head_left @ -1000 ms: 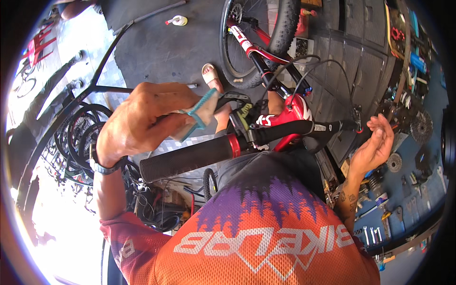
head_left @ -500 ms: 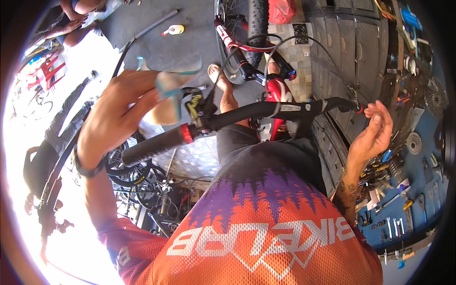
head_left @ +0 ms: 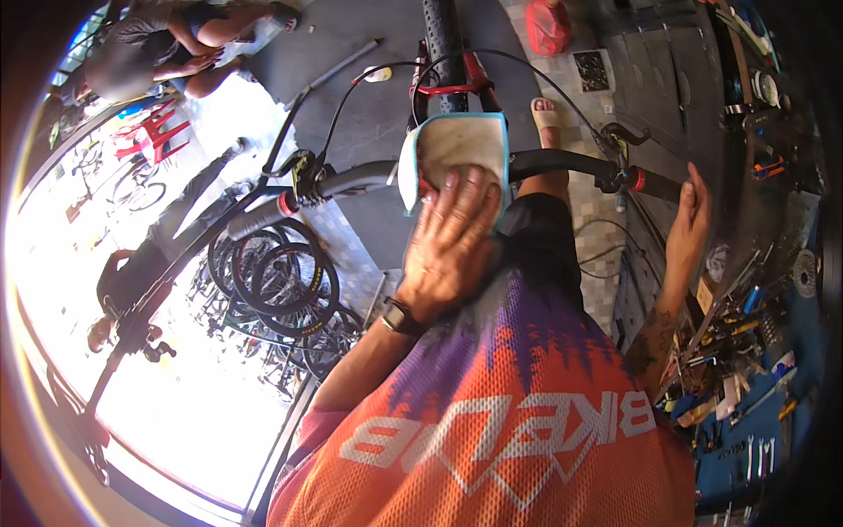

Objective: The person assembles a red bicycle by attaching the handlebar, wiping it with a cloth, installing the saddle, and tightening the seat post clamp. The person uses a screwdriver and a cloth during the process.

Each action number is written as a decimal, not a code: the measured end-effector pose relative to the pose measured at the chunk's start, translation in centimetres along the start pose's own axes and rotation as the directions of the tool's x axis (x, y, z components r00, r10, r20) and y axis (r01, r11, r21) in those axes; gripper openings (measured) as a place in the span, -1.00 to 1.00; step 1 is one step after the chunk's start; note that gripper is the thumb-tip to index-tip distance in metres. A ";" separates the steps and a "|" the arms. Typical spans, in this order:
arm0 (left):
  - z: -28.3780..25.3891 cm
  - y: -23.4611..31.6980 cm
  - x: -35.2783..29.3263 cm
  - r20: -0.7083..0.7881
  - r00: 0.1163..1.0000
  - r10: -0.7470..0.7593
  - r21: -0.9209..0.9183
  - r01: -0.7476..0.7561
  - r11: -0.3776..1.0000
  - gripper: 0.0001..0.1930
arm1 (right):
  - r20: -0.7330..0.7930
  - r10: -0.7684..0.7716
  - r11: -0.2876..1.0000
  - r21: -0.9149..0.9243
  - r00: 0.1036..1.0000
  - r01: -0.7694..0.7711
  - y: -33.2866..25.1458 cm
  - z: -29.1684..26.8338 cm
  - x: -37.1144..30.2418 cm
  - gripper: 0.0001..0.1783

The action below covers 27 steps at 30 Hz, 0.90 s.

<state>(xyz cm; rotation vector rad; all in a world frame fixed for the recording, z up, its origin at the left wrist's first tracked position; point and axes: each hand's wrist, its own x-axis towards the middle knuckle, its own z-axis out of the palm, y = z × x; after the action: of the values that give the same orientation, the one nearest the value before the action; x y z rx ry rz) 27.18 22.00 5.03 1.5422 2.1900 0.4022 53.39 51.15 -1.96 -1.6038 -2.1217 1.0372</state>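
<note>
The left hand (head_left: pixel 452 241) lies flat with fingers spread, pressing a cloth (head_left: pixel 452 149) over the middle of the handlebar (head_left: pixel 562 162), where the bar meets the stem. The cloth is pale with a teal edge and drapes over the bar ahead of the fingertips. The right hand (head_left: pixel 688 224) is open, palm turned inward, just beside the right grip (head_left: pixel 654 183) and close to the brake lever (head_left: pixel 625 133); whether it touches the grip I cannot tell. Off past the left hand the left grip (head_left: pixel 259 218) hangs free, unheld. The front tyre (head_left: pixel 442 44) runs straight ahead of the cloth.

With only a flat palm on the bar and no firm hold at either grip, the bar could swing under a sideways push, and the wheel would turn with it. The cloth is not gripped, only pressed, so it could slide off the round bar if pressure eases. The cables (head_left: pixel 527 70) arching near the cloth could snag its loose edge.
</note>
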 end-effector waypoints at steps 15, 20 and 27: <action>-3.3 -5.9 -2.1 -0.228 0.952 -0.205 -0.172 0.168 0.971 -0.32 | -0.074 -0.015 0.929 0.367 0.997 0.041 -4.0 5.5 -2.3 -0.36; -3.2 -5.5 -1.9 -0.227 0.968 -0.105 0.042 0.118 0.992 -0.19 | -0.113 0.020 0.914 0.404 0.993 0.028 -5.5 6.3 -3.2 -0.44; 0.2 -0.6 3.0 -0.070 0.995 0.070 0.033 -0.068 0.997 -0.21 | -0.184 0.020 0.913 0.404 0.983 0.057 -6.1 7.4 -3.6 -0.43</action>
<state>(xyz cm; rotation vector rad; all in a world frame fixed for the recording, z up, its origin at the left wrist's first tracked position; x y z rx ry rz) 25.92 24.63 4.08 1.6472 2.2104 0.4538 45.70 44.37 -2.29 -1.4094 -1.6590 1.1810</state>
